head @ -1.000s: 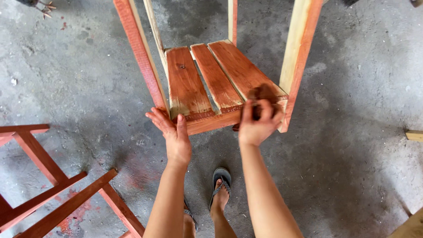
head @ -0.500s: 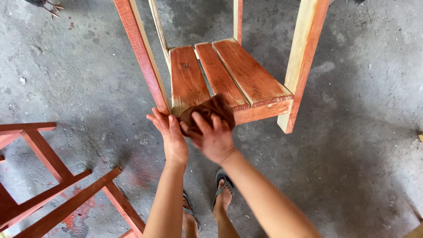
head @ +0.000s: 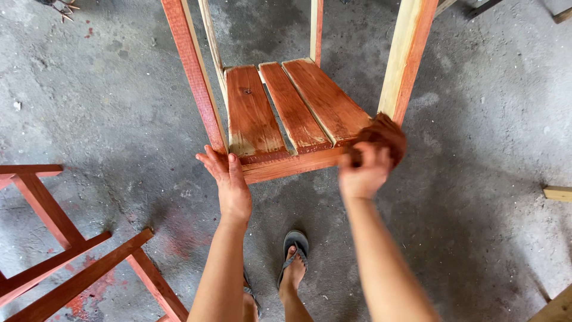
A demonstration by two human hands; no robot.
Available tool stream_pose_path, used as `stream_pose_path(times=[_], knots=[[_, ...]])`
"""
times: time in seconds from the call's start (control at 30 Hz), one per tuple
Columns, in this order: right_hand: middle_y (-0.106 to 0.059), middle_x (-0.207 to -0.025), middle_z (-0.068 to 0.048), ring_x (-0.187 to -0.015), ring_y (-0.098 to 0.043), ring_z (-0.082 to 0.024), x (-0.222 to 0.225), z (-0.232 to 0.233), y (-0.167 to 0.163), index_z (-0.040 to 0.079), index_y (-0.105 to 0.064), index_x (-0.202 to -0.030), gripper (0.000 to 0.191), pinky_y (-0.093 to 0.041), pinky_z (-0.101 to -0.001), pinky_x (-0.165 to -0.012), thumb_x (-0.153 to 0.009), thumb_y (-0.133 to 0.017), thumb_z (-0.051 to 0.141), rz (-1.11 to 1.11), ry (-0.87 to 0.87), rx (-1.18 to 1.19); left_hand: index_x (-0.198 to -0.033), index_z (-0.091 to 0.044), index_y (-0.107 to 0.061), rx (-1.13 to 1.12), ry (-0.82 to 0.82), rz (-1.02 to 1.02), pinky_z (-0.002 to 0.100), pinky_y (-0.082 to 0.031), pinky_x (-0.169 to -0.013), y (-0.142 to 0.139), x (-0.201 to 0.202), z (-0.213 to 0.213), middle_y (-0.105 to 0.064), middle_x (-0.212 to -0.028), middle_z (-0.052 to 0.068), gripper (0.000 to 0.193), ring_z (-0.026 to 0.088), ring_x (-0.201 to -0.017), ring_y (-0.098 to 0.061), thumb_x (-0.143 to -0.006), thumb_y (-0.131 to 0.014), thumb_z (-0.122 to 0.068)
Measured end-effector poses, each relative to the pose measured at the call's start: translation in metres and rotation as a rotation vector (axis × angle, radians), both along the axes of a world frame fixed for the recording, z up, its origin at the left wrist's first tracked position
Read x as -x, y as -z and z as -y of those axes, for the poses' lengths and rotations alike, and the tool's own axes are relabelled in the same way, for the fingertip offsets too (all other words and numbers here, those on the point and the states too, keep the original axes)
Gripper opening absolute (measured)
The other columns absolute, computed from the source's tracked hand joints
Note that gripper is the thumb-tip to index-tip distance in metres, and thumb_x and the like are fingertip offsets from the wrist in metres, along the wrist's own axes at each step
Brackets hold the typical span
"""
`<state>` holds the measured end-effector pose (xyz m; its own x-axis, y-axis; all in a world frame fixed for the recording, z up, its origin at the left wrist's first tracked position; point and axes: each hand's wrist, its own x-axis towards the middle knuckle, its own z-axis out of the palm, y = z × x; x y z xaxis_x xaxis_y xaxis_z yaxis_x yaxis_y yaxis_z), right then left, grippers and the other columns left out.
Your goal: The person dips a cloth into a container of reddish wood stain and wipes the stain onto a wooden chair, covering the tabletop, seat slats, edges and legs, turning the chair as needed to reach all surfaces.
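A small wooden stool or shelf frame (head: 292, 110) with three reddish-stained slats stands on the concrete floor. My left hand (head: 229, 182) lies flat and open against its front left corner, by the red-stained leg (head: 193, 71). My right hand (head: 363, 173) grips a brown stain-soaked rag (head: 384, 136) at the front right corner, against the pale right leg (head: 405, 59). The front rail (head: 292, 166) runs between my two hands.
Another red-stained wooden frame (head: 65, 244) lies at the lower left. My foot in a dark sandal (head: 293, 262) stands below the stool. A pale wood offcut (head: 557, 192) sits at the right edge, and more wood shows at the bottom right corner (head: 557, 307).
My right hand has swept the rag from the front left of the slats across to the front right corner. My left hand has stayed at the left corner.
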<state>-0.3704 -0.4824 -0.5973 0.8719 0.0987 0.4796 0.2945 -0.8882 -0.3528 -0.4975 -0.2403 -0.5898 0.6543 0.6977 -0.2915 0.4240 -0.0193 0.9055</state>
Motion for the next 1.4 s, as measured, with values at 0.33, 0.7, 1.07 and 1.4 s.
stream_pose_path(times=[0.33,0.7,1.07,1.4], knots=[[-0.056,-0.121,0.001,-0.109,-0.049,-0.031,0.101,-0.151,-0.01,0.03,-0.07,-0.113,0.035,-0.043,-0.0506,-0.078,-0.079,-0.071,0.04,0.084,-0.848,0.195,-0.164,-0.021,-0.003,0.202,0.059,-0.065,0.054,0.003,-0.122,-0.019,0.02,-0.025,0.007,-0.174,0.009,0.076,0.029,-0.161,0.005,-0.101,-0.017,-0.061],[-0.057,-0.118,-0.008,-0.105,-0.057,-0.037,-0.042,0.037,-0.046,0.023,-0.065,-0.101,0.029,-0.052,-0.0523,-0.088,-0.074,-0.077,0.021,0.059,-0.26,0.216,-0.166,-0.017,-0.005,-0.096,-0.011,-0.015,0.056,0.002,-0.124,-0.033,0.011,0.017,-0.002,-0.175,0.012,0.071,0.033,-0.162,0.003,-0.108,-0.03,-0.05],[-0.06,-0.101,-0.013,-0.096,-0.06,-0.037,0.04,-0.054,-0.034,0.017,-0.066,-0.096,0.026,-0.049,-0.0493,-0.081,-0.072,-0.077,0.011,-0.14,-0.312,-0.226,-0.16,-0.001,-0.03,-0.148,-0.094,0.309,0.046,-0.017,-0.13,-0.052,-0.002,0.078,-0.019,-0.173,0.02,0.06,0.036,-0.161,-0.019,-0.111,-0.045,-0.031],[-0.052,-0.139,-0.008,-0.132,-0.052,-0.022,0.066,-0.009,-0.097,0.008,-0.04,-0.147,0.084,-0.041,-0.0366,-0.116,-0.072,-0.076,0.012,-0.825,-0.603,-1.116,-0.145,-0.003,-0.05,0.782,-0.104,0.263,0.038,-0.043,-0.108,-0.071,-0.022,0.117,-0.055,-0.14,0.012,0.056,0.027,-0.131,-0.053,-0.1,-0.051,-0.036]])
